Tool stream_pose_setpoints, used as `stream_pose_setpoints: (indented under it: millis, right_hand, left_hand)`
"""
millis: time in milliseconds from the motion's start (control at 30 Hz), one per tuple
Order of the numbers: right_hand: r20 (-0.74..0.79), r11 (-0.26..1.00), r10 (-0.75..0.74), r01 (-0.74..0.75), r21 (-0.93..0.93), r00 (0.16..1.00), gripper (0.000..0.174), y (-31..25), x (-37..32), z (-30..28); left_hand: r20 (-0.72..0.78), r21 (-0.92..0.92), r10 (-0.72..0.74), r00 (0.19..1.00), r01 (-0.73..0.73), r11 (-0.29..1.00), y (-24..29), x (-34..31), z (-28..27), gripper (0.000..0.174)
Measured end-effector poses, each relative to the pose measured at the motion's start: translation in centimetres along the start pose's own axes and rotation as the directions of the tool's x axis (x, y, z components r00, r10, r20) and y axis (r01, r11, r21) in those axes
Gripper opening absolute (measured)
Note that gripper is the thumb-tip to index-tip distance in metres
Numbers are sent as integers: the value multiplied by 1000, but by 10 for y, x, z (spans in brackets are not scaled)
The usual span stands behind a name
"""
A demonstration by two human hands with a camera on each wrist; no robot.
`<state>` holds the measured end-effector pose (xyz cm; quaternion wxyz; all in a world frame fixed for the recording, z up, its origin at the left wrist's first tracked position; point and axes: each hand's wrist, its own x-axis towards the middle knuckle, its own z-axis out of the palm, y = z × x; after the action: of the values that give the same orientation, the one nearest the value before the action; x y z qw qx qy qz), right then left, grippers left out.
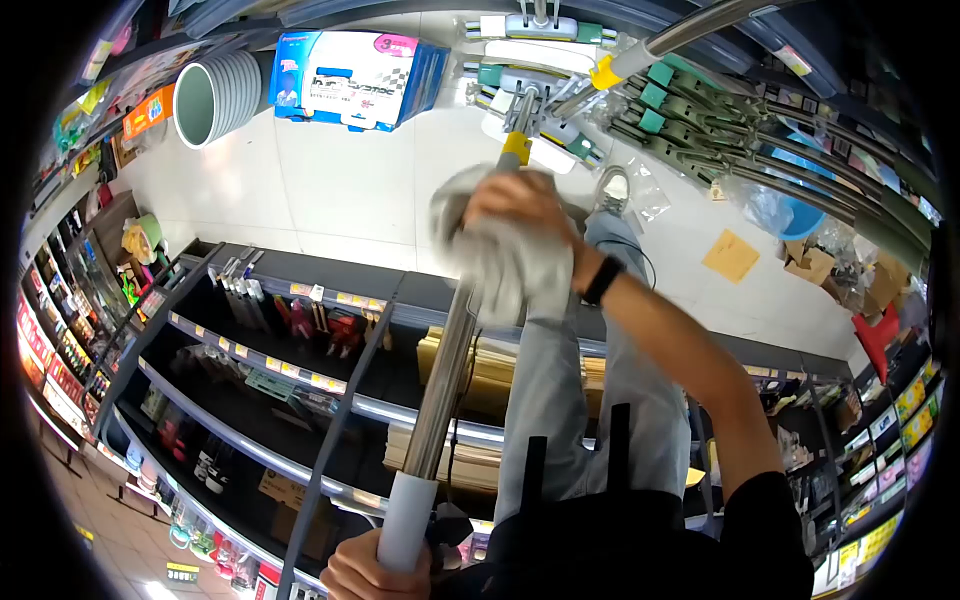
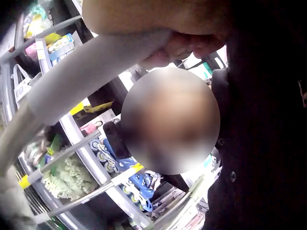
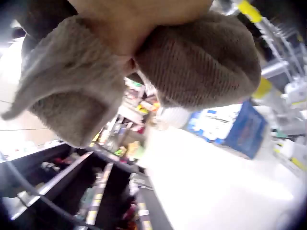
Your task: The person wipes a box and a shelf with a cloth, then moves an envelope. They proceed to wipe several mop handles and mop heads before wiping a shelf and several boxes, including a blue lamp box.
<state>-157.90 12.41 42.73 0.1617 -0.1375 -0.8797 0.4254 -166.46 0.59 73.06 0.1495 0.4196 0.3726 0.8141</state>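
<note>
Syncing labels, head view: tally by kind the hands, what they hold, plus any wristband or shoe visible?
Hands (left hand, right hand): 2
Pole: 1
Cloth, around the pole: 1
Wristband: 1
Shoe: 1
Total: 6

Left hand (image 1: 372, 566) curled (right arm (image 1: 692, 345) extended)

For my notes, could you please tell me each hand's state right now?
Left hand: closed around the pale handle of a pole.
Right hand: closed on a grey cloth against the pole.
</note>
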Motion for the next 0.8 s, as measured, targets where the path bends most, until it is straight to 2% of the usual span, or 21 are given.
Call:
stream_pose_setpoints:
  millis: [33,67,100,133,167,233,267,300,367,400,433,500,533,567,600,633,700,767,800]
  right_hand:
    - [63,889,188,-197,414,980,31,44,2,8]
    - [-17,992,56,-53,112,998,34,50,3,6]
    - [-49,987,141,-136,86,989,38,60,4,8]
    - [-89,977,176,-163,137,980,41,79,8,14]
    - [-116,955,232,-204,214,966,44,82,4,29]
    - [-179,955,214,-167,243,960,49,83,1,34]
    - [-198,940,211,-143,308,957,49,81,1,37]
    - [-145,959,219,-185,215,965,49,69,2,29]
    - [-44,988,84,-77,133,995,46,16,6,-1]
    - [30,972,103,-107,211,994,43,-11,19,-33]
    - [116,943,110,-140,301,987,40,-46,28,-57]
    - [-99,939,-80,108,326,992,28,-111,20,-62]
    - [-235,958,-20,86,275,972,23,-159,19,-64]
    - [-372,972,28,62,226,928,19,-191,21,-65]
    - [-138,958,-47,84,273,989,15,-193,47,-118]
    - [-212,980,-155,177,89,965,11,-188,46,-107]
    - [-295,983,-144,171,66,945,10,-180,41,-99]
    - [-462,973,-229,213,-89,857,18,-146,32,-51]
    - [-370,981,-157,187,46,916,30,-125,33,-50]
  left_hand:
    - [9,-1,-1,1000,1,1000,-5,-1,-2,31]
    - [5,3,13,1000,-13,1000,-5,0,0,31]
    - [5,10,30,1000,-30,1000,-7,0,0,31]
    - [-20,-20,60,998,-61,998,-6,4,-5,30]
    - [36,-36,29,999,-27,999,1,7,-9,30]
    - [-43,0,31,999,-31,1000,1,9,-14,31]
    - [-36,13,32,999,-32,999,6,11,-13,32]
    - [-31,22,41,999,-41,999,6,13,-11,32]
    - [8,-13,16,1000,-16,1000,7,20,3,32]
    - [-16,-26,56,998,-57,998,-1,20,8,33]
    - [102,46,-30,994,25,999,-4,19,-1,30]
    - [-71,-19,31,997,-32,999,9,14,-2,23]
    - [97,-118,72,993,-60,991,-7,26,-6,27]
    - [168,-124,55,984,-34,992,-8,34,-5,28]
    - [174,-54,19,985,-10,999,-7,36,-5,27]
    - [175,21,-30,984,27,999,-6,38,-3,25]
    - [360,-104,-16,933,58,993,-14,44,-11,26]
    - [165,-77,-35,986,48,996,-6,37,-5,24]
    - [-41,53,-41,998,44,998,-2,35,3,24]
